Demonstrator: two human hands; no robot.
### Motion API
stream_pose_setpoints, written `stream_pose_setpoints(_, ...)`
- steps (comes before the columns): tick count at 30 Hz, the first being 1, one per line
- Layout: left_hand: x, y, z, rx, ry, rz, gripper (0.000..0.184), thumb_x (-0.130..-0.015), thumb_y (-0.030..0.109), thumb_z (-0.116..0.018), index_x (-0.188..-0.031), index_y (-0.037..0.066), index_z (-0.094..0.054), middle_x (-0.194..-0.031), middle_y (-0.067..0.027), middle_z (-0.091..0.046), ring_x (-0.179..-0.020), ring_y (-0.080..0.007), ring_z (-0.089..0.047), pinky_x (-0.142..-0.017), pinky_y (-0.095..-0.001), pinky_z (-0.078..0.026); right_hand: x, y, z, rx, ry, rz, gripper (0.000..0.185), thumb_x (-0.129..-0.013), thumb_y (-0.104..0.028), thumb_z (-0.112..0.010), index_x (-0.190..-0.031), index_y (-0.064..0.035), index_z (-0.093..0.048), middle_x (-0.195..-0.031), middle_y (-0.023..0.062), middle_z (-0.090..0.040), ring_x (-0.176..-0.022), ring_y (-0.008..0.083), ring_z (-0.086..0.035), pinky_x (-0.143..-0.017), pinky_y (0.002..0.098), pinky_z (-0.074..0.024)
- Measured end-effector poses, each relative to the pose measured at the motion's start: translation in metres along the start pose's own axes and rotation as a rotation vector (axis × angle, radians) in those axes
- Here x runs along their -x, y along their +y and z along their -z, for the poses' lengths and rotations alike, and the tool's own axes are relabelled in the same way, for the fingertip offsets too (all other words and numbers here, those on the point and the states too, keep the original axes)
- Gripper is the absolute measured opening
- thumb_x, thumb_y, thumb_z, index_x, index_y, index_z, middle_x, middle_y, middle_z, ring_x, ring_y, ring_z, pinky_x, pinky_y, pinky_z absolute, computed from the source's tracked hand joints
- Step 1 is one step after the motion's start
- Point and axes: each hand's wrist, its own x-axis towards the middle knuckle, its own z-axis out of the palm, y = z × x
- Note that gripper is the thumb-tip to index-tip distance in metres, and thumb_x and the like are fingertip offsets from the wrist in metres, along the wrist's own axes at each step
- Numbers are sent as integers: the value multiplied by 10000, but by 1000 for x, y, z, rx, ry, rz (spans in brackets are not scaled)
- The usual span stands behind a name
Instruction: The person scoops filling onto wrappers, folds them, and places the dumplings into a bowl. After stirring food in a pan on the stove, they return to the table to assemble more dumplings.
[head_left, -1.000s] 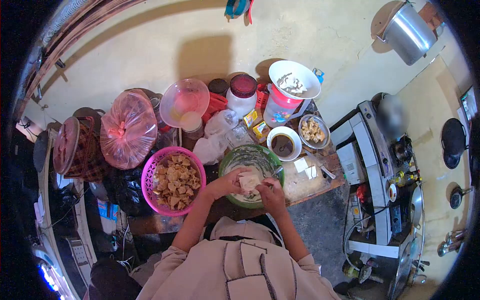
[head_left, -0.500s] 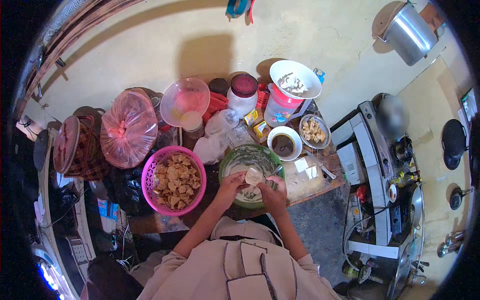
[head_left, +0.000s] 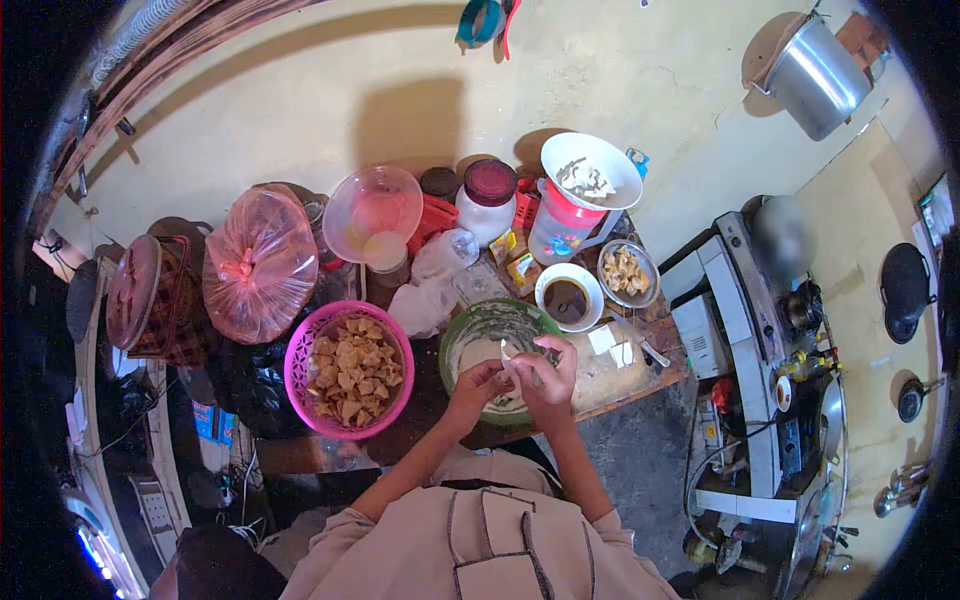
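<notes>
Sheet (head_left: 506, 352), pale and thin, above the green bowl (head_left: 449, 345) at frame centre.
Your left hand (head_left: 476, 388) and right hand (head_left: 550, 384) pinch it between their fingers; the pink basket (head_left: 293, 365) of brown pieces (head_left: 355, 370) stands left of centre.

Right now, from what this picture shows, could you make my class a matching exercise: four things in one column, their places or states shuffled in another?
Things
1. Thin pale piece
2. Green bowl
3. Pink basket
4. Silver pot

Places or states
A. Hanging on the wall
B. Between the left hand and right hand
C. Holding brown pieces
D. Below both hands

Pairs: 1-B; 2-D; 3-C; 4-A
</notes>
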Motion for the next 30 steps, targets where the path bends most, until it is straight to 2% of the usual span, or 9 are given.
stream_pose_setpoints(7, 1, 9, 4, 251, 67, 150, 265, -826, 264, -520, -988, 56, -542, -934, -31, -563, -870, -135, -536, -783, -284, -432, 1, 0, 4, -200, 14, -217, 319, -634, 39, -606, -927, -68, -538, -899, 116, -496, -882, 287, -474, -788, 360, -390)
stream_pose_setpoints(10, 1, 6, 13, 407, 20, 218, 239, -810, 305, -539, -940, 104, -559, -889, 8, -560, -843, -117, -526, -756, -279, -416, 17, 2, 11, 57, -178, -16, 315, -637, -2, -641, -916, -75, -514, -905, 113, -499, -856, 288, -487, -762, 367, -404)
stream_pose_setpoints(14, -9, -28, 29, 177, 24, 202, 174, -803, 297, -552, -884, 143, -558, -830, 37, -543, -814, -104, -507, -726, -276, -394, 36, 6, -4, 71, -110, 110, 321, -604, -44, -688, -872, -103, -520, -849, 85, -487, -743, 259, -524, -627, 356, -439)
stream_pose_setpoints(17, -2, -5, 16, 449, -18, 313, 165, -798, 287, -560, -883, 145, -561, -840, 39, -541, -824, -98, -505, -727, -269, -394, 36, 7, -6, 59, -82, 169, 292, -595, -31, -688, -835, -108, -540, -833, 77, -471, -723, 239, -526, -602, 341, -442)
stream_pose_setpoints(20, -3, -4, 15, 414, -18, 274, 181, -800, 276, -559, -912, 134, -552, -867, 36, -548, -843, -100, -510, -743, -277, -395, 41, 12, -9, 21, -74, 163, 252, -594, -20, -679, -798, -111, -561, -842, 70, -458, -721, 226, -521, -601, 333, -439)
stream_pose_setpoints(22, -1, 5, 10, 48, 20, 102, 199, -803, 255, -554, -945, 115, -537, -887, 19, -552, -865, -106, -514, -765, -282, -401, 38, 6, -6, 49, -73, 154, 243, -592, -12, -672, -787, -116, -572, -848, 69, -452, -733, 231, -513, -611, 331, -435)
stream_pose_setpoints(24, -2, 8, 6, 44, 72, 25, 215, -804, 224, -552, -973, 93, -521, -905, 0, -555, -874, -116, -522, -776, -285, -411, 37, 3, -5, 71, -53, 156, 234, -593, -8, -666, -781, -119, -580, -858, 70, -448, -754, 238, -504, -629, 331, -432)
stream_pose_setpoints(26, -5, 9, 1, 405, 141, 47, 231, -804, 183, -554, -996, 67, -504, -923, -24, -557, -869, -129, -533, -778, -286, -426, 36, 2, -6, 87, -19, 167, 225, -599, -8, -661, -780, -120, -586, -872, 75, -449, -783, 248, -493, -655, 335, -427)
stream_pose_setpoints(30, -1, 22, -13, 333, 260, -108, 237, -794, 127, -567, -1000, 36, -495, -911, -46, -564, -830, -133, -547, -750, -273, -450, 33, -7, -7, 32, -11, 69, 182, -626, -28, -662, -767, -120, -592, -896, 92, -441, -830, 253, -476, -708, 341, -419)
